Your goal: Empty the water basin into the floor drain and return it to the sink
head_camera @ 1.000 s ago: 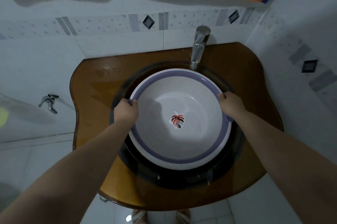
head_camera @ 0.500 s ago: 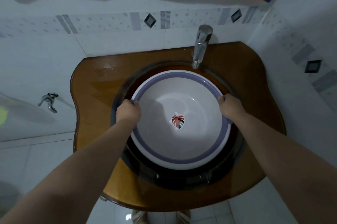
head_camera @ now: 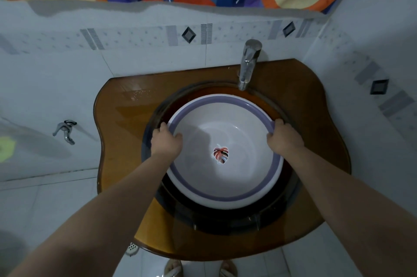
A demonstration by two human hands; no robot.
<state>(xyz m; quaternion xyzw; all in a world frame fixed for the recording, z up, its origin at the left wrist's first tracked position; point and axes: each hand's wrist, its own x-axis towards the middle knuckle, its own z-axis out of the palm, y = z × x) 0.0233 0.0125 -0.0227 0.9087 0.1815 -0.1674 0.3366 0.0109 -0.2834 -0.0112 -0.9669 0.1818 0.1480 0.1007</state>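
Observation:
The white water basin (head_camera: pixel 225 188) with a purple rim band and a leaf sticker on its bottom sits inside the dark round sink (head_camera: pixel 216 220). My left hand (head_camera: pixel 165 140) grips the basin's left rim, thumb inside. On the opposite rim, my right hand (head_camera: pixel 284 138) holds on, fingers curled over the edge. The basin looks empty of water. A small round floor drain (head_camera: pixel 131 248) shows under the counter's front left edge.
The sink is set in a brown glossy counter (head_camera: pixel 126 123). A chrome tap (head_camera: pixel 248 64) stands behind the basin, its spout just above the far rim. A wall tap (head_camera: pixel 65 131) is at the left. Tiled walls close in behind and right. My sandalled feet (head_camera: pixel 173 268) stand below.
The basin has sunk a little lower and further into the sink, both hands staying on its rim. The view has tilted slightly.

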